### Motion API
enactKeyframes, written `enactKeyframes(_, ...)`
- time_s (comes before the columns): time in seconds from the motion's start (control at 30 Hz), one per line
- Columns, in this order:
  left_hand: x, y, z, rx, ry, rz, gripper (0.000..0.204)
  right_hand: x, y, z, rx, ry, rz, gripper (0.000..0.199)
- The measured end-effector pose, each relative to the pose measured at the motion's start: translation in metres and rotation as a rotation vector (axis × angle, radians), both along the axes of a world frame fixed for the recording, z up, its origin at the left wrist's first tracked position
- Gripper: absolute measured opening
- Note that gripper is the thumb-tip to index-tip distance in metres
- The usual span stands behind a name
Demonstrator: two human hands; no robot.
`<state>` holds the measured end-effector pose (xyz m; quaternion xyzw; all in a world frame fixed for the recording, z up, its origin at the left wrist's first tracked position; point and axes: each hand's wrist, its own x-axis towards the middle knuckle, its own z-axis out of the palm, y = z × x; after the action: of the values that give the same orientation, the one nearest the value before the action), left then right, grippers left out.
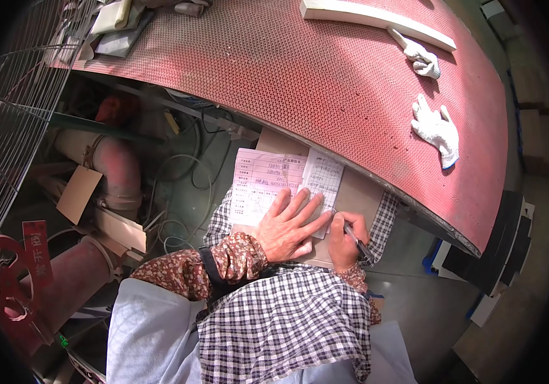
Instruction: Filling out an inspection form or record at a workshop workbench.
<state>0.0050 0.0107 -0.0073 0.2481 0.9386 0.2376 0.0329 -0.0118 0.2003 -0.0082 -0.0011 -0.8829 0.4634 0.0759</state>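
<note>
My left hand (289,224) lies flat with fingers spread, pressing on a pink printed form (255,178) with handwriting in its boxes. Beside the form, partly under my fingertips, is a white sheet ruled in a grid (325,171). Both papers rest on a brown board (361,191) across my lap, over a black-and-white checked apron (281,313). My right hand (345,244) is closed around a dark pen (358,240), its tip end near the right edge of the white sheet. The pen's point is mostly hidden by my fingers.
A red mesh-topped table (255,70) stretches ahead, its edge just beyond the board. Two white work gloves (437,131) and a pale bar (377,22) lie on it. Red pipes (72,275), hoses (191,160) and a wire rack (21,96) stand at left.
</note>
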Motion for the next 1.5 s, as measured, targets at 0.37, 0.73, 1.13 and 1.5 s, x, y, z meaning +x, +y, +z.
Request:
enactKeyframes(0.37,0.0005,0.0005,-0.0002,0.003,0.015,0.012,0.077,0.0002,0.0,0.0016,-0.006,-0.031,0.004,0.015)
enactKeyframes(0.73,0.0005,0.0006,-0.001,-0.001,0.004,0.011,0.076,-0.0008,-0.0016,0.0043,-0.006,-0.039,0.001,0.013)
enactKeyframes(1.13,-0.0008,0.0001,0.0005,0.001,0.009,0.008,0.076,-0.0006,-0.0003,0.0038,0.02,-0.023,0.04,0.013)
enactKeyframes(1.5,-0.0005,0.0014,-0.0027,0.014,0.023,0.007,0.078,0.0004,0.0003,0.0044,-0.016,-0.017,0.001,0.012)
